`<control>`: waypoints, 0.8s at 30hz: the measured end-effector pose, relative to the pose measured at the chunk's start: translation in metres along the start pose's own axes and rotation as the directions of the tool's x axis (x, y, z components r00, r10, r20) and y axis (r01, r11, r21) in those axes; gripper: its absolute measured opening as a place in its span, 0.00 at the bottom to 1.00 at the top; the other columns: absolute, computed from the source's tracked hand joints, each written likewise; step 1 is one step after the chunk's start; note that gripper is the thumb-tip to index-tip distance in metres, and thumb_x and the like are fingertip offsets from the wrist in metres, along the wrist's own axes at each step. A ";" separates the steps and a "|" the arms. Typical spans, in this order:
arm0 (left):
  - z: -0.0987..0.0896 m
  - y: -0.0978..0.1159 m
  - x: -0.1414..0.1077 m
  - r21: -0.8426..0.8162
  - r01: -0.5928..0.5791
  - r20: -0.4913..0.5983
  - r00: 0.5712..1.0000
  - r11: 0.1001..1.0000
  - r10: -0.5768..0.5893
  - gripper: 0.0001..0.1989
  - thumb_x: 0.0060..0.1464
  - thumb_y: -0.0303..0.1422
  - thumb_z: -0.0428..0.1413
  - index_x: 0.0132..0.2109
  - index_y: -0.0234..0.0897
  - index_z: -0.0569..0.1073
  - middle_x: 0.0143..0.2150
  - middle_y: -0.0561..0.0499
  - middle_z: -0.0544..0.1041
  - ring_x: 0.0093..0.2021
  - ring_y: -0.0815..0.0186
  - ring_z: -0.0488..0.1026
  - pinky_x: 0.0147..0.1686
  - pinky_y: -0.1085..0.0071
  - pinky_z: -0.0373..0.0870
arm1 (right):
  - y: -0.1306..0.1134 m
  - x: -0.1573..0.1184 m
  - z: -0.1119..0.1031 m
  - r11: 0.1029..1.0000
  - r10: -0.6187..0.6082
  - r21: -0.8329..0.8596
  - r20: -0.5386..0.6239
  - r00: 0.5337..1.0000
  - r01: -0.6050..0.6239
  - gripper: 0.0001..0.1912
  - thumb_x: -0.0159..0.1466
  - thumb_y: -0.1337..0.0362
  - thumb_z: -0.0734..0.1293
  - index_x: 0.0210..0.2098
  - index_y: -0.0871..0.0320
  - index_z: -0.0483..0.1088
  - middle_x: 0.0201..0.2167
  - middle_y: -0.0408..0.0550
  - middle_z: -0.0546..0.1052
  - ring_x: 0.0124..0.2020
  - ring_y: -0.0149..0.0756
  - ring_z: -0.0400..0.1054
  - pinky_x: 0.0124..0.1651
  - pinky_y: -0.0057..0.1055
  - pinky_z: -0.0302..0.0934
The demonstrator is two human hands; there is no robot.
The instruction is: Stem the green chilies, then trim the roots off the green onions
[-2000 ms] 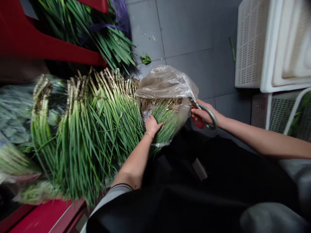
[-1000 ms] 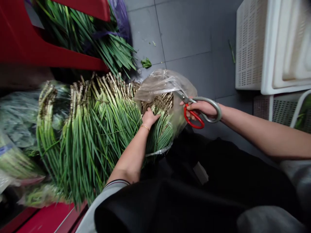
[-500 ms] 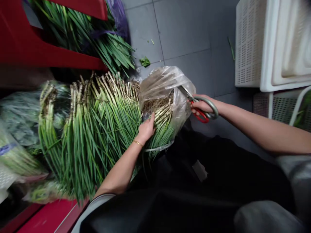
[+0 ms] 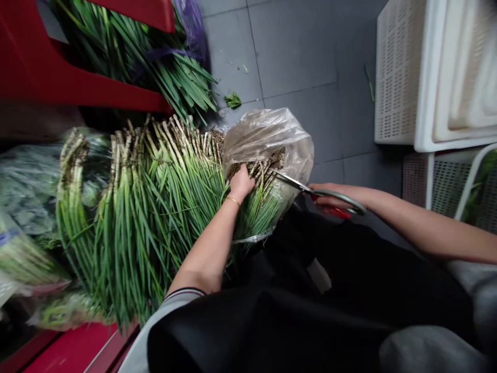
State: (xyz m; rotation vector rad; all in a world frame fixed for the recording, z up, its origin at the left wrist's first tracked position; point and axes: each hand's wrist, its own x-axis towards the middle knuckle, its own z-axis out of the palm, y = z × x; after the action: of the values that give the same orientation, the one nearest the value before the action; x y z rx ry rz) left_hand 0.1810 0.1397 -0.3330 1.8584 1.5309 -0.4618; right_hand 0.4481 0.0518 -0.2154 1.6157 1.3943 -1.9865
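Note:
My left hand (image 4: 241,184), with a thin bracelet at its wrist, is closed on scallions (image 4: 264,202) at the mouth of a clear plastic bag (image 4: 267,129); its fingertips are partly hidden among the stalks. In my right hand (image 4: 328,192) is a pair of scissors (image 4: 293,181) with red inside the handles. The blades point left and their tips lie over the bagged scallions near the root ends. Left of the bag, a thick row of loose scallions (image 4: 155,207) lies with roots towards the top and green leaves downward.
Above the row stands a red stool-like frame (image 4: 104,85), with more long green leaves (image 4: 182,77) and a purple bag (image 4: 191,28) behind it. White perforated baskets (image 4: 398,77) stand at the right on grey floor tiles (image 4: 291,52). Bagged vegetables (image 4: 27,191) lie at the left.
My left hand has moved up and right and its fingers have gone in among the bagged scallions. The scissors have come down, their blades now over the stalks instead of beside the bag's upper edge.

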 end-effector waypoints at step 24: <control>0.006 0.000 0.035 -0.097 -0.045 0.037 0.998 0.994 0.048 0.35 0.51 0.45 0.62 0.61 0.28 0.67 0.55 0.35 0.74 0.55 0.51 0.71 0.54 0.61 0.66 | -0.004 0.018 0.002 0.933 0.072 -0.350 -0.039 0.997 -0.081 0.12 0.63 0.66 0.60 0.47 0.58 0.63 0.22 0.42 0.71 0.18 0.29 0.60 0.26 0.27 0.52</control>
State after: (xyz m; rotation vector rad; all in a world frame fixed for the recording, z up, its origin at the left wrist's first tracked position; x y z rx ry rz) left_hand 0.1901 0.1605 -0.3604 1.7969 1.4553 -0.3941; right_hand 0.4374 0.0593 -0.2291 1.5090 1.5631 -1.5665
